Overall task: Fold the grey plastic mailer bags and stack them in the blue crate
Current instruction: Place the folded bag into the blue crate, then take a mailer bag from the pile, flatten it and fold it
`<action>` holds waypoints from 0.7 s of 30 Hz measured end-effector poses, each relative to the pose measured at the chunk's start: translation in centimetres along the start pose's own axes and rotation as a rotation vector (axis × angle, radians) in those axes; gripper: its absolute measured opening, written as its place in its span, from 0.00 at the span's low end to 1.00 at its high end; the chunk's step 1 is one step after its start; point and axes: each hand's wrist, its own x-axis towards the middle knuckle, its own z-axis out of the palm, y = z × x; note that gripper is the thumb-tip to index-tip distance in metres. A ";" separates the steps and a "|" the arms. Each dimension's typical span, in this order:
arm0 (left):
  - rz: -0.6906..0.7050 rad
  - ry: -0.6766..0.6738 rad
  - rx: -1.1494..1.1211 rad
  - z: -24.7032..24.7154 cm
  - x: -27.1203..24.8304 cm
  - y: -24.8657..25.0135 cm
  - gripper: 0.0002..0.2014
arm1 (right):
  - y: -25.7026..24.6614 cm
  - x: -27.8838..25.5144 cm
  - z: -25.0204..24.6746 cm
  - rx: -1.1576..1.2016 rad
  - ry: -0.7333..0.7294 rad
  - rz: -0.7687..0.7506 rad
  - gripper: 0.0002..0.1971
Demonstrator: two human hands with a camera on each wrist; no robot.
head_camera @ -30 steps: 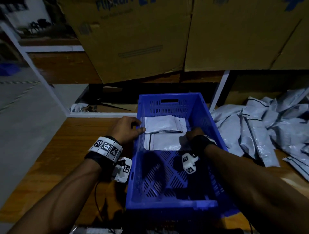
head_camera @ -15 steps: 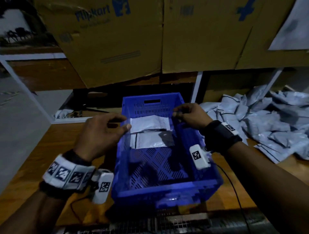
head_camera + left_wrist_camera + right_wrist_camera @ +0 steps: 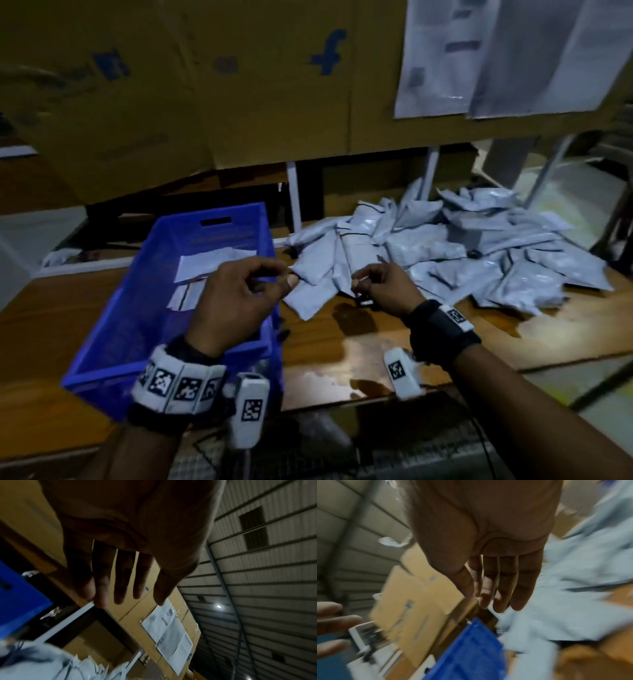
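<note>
- Your left hand [image 3: 236, 301] hangs loose, fingers [image 3: 120, 582] slightly apart, holding nothing.
- Your right hand [image 3: 383, 291] is likewise relaxed and empty, fingers [image 3: 501, 588] close together.
- The bags [image 3: 445, 253] are heaped just beyond your right fingertips; the crate [image 3: 161, 274], with folded bags [image 3: 209, 265] inside, sits under your left.
- Half a second ago both hands were at the crate's rim; now they have swung right toward the heap.

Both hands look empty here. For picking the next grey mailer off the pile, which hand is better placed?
Probably the right hand: it hovers empty at the near edge of the heap of loose grey plastic mailer bags on the wooden table. The left hand, also empty, sits over the blue plastic crate.
</note>
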 end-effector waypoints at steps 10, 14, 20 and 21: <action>-0.416 0.050 -0.345 17.4 6.2 -5.8 0.10 | 9.8 4.2 -4.4 -0.039 0.067 0.109 0.04; -0.485 0.070 -0.353 22.9 11.4 -10.2 0.19 | 12.1 8.6 -4.2 -0.072 0.063 0.165 0.04; -0.551 0.114 -0.179 28.9 17.9 -13.6 0.21 | 14.5 15.9 -3.1 -0.160 0.025 0.211 0.10; -0.581 0.095 -0.185 29.3 18.4 -13.7 0.21 | 14.9 16.8 -2.7 -0.167 0.001 0.233 0.12</action>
